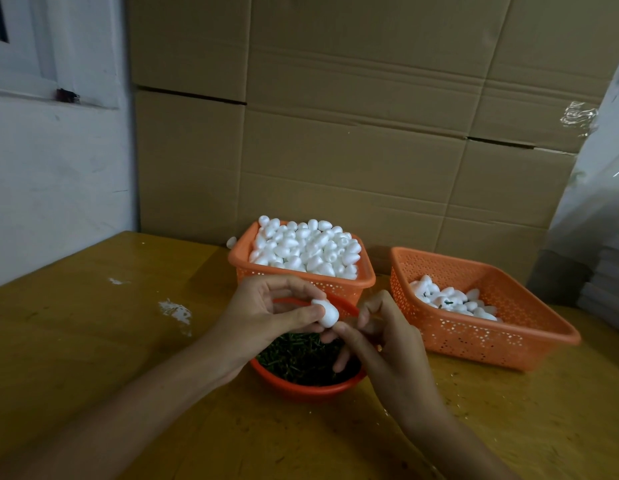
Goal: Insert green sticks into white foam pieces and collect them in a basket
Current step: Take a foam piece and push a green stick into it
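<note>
My left hand pinches a white pear-shaped foam piece between thumb and fingers, above an orange bowl full of green sticks. My right hand meets the foam piece's lower end with thumb and forefinger pressed together; whether a stick is between them is hidden. Behind stands an orange basket heaped with plain foam pieces. On the right, a second orange basket holds several foam pieces, some showing green stick ends.
Everything sits on a yellow-brown wooden table with white foam crumbs at the left. Stacked cardboard boxes form a wall behind the baskets. One loose foam piece lies behind the full basket. A white wall is at the left.
</note>
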Demonstrator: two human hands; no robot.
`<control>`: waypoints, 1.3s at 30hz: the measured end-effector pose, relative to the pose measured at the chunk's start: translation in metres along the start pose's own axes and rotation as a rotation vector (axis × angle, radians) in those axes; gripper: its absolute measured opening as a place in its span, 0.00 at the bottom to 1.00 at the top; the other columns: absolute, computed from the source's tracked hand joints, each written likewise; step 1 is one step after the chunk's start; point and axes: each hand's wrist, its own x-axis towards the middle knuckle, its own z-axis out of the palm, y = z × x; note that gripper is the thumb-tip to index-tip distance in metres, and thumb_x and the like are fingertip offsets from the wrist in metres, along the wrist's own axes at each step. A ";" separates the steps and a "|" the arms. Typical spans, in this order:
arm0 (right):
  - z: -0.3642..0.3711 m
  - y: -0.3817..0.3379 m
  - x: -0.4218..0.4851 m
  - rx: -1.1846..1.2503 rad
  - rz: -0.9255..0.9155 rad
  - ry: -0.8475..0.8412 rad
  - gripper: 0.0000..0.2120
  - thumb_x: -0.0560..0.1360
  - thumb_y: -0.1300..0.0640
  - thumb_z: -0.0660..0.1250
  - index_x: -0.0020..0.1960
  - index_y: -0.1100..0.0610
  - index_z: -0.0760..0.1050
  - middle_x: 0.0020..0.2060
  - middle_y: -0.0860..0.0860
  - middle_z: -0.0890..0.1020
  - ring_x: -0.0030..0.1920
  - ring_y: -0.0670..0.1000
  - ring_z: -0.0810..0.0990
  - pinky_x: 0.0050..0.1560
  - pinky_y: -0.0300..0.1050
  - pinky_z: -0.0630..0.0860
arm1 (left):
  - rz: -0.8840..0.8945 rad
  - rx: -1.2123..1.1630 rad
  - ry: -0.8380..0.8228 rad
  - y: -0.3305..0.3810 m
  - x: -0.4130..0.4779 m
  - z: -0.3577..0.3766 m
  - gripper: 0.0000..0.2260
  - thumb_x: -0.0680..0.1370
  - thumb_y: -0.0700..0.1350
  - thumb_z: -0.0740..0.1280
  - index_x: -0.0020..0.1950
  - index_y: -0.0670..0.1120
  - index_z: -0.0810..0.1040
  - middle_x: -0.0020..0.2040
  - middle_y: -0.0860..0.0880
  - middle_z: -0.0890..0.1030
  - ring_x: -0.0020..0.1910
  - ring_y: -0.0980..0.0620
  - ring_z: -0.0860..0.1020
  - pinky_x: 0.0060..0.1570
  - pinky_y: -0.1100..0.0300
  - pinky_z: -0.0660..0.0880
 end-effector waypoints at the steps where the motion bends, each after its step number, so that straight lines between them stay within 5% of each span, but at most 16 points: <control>1: 0.000 0.000 0.000 0.000 -0.007 -0.003 0.12 0.83 0.57 0.69 0.50 0.50 0.65 0.45 0.48 0.88 0.33 0.52 0.86 0.35 0.40 0.79 | 0.001 -0.005 0.001 0.000 0.000 0.000 0.09 0.72 0.41 0.79 0.51 0.41 0.87 0.54 0.40 0.87 0.55 0.42 0.87 0.49 0.56 0.85; 7: 0.002 -0.004 -0.002 -0.013 -0.048 0.005 0.12 0.83 0.52 0.69 0.48 0.50 0.65 0.44 0.48 0.88 0.35 0.50 0.87 0.38 0.38 0.79 | 0.001 -0.020 0.006 0.002 -0.001 0.002 0.09 0.71 0.41 0.79 0.50 0.43 0.88 0.53 0.40 0.87 0.55 0.42 0.87 0.48 0.56 0.85; 18: 0.003 -0.008 -0.005 -0.078 -0.055 0.014 0.10 0.82 0.52 0.69 0.49 0.52 0.68 0.44 0.45 0.87 0.45 0.47 0.88 0.43 0.50 0.84 | 0.043 0.033 -0.008 0.003 -0.004 0.003 0.11 0.72 0.40 0.79 0.53 0.45 0.87 0.54 0.41 0.87 0.54 0.41 0.87 0.52 0.53 0.85; 23: 0.005 -0.003 -0.009 -0.175 -0.048 -0.053 0.07 0.85 0.60 0.65 0.53 0.51 0.69 0.45 0.44 0.86 0.49 0.48 0.86 0.45 0.45 0.80 | 0.052 0.011 -0.043 0.007 -0.004 0.002 0.14 0.72 0.40 0.81 0.55 0.49 0.86 0.56 0.43 0.87 0.56 0.44 0.86 0.54 0.58 0.82; 27: 0.006 -0.002 -0.011 -0.217 -0.039 -0.075 0.05 0.86 0.58 0.62 0.54 0.49 0.68 0.47 0.42 0.85 0.51 0.47 0.86 0.47 0.54 0.80 | 0.055 0.033 -0.099 0.009 -0.005 -0.002 0.13 0.72 0.36 0.80 0.55 0.44 0.84 0.56 0.41 0.87 0.60 0.44 0.85 0.58 0.58 0.80; 39: 0.007 -0.001 -0.011 -0.264 -0.043 -0.063 0.09 0.86 0.55 0.64 0.55 0.45 0.64 0.47 0.40 0.84 0.49 0.46 0.86 0.42 0.55 0.81 | 0.101 0.048 -0.149 0.013 -0.006 0.002 0.11 0.70 0.35 0.81 0.47 0.48 0.87 0.54 0.42 0.88 0.57 0.44 0.86 0.55 0.60 0.81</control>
